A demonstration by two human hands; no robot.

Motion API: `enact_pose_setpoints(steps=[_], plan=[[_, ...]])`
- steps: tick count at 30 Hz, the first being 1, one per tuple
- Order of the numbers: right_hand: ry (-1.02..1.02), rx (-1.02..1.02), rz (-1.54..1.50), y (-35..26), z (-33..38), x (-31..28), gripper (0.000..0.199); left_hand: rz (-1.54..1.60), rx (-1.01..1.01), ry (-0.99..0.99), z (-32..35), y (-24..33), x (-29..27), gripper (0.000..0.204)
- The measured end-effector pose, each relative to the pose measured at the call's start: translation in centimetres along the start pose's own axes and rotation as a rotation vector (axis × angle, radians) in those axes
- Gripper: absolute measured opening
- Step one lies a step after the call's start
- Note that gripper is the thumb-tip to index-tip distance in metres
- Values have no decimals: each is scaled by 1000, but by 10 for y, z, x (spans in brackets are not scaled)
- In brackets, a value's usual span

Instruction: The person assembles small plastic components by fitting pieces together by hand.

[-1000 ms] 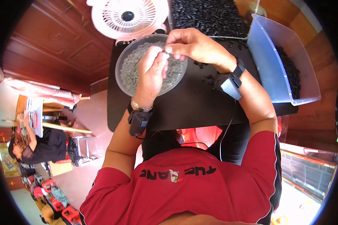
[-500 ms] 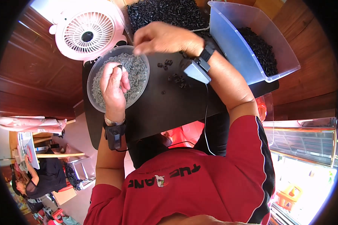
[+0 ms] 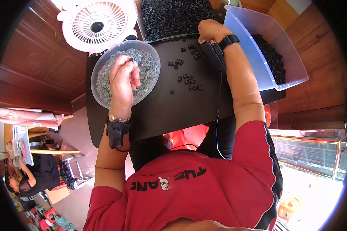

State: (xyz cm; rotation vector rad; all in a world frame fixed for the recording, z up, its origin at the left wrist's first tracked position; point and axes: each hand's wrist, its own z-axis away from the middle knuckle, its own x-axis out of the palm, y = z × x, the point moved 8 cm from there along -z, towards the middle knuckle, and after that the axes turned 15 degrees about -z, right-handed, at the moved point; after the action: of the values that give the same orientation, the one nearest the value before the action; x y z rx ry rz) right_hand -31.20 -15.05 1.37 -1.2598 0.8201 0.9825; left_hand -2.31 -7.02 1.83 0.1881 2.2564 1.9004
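My left hand (image 3: 122, 81) is over a round clear tub (image 3: 93, 86) filled with small transparent pieces (image 3: 144, 77). Its thumb and forefinger pinch a small black plastic part (image 3: 132, 60). At the far side of the table, my right hand (image 3: 214, 30) is curled with its fingers pointing down, close to the near right corner of a clear tray (image 3: 164, 38) heaped with black parts. Its fingertips are partly hidden, so anything between them cannot be made out. Several loose black parts (image 3: 188, 79) lie on the dark table (image 3: 150, 119) between my hands.
A pink and white fan (image 3: 97, 27) stands at the back left. On the right, a tall clear bin (image 3: 248, 54) holds more black parts (image 3: 270, 57). A thin white cable (image 3: 218, 115) runs down from my right wrist device. Another person (image 3: 42, 171) sits at the far left.
My right hand has moved right, away from above the tub, to the tray's near right corner. My left hand has shifted slightly right and still pinches the black part.
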Motion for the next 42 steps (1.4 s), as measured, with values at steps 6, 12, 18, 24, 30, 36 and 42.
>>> enact_pose_setpoints(steps=[6,12,18,24,30,36,42], plan=[[-62,-7,-181,15,-8,5,15,-15,-11,-7,1,0,3,15],[-102,-49,-268,15,-19,11,11,-74,-33,-39,1,0,2,18],[-133,-380,-801,-66,1,3,10,-135,17,-90,2,3,13,16],[-265,-607,-1104,-152,49,11,13,-95,59,-142,5,7,18,15],[-271,-658,-1048,-171,64,23,12,-141,102,-143,7,7,16,21],[-326,-652,-1095,-170,61,26,11,-180,122,-136,7,9,17,20],[-315,-667,-1074,-171,71,13,14,-187,155,-117,6,8,15,20]])
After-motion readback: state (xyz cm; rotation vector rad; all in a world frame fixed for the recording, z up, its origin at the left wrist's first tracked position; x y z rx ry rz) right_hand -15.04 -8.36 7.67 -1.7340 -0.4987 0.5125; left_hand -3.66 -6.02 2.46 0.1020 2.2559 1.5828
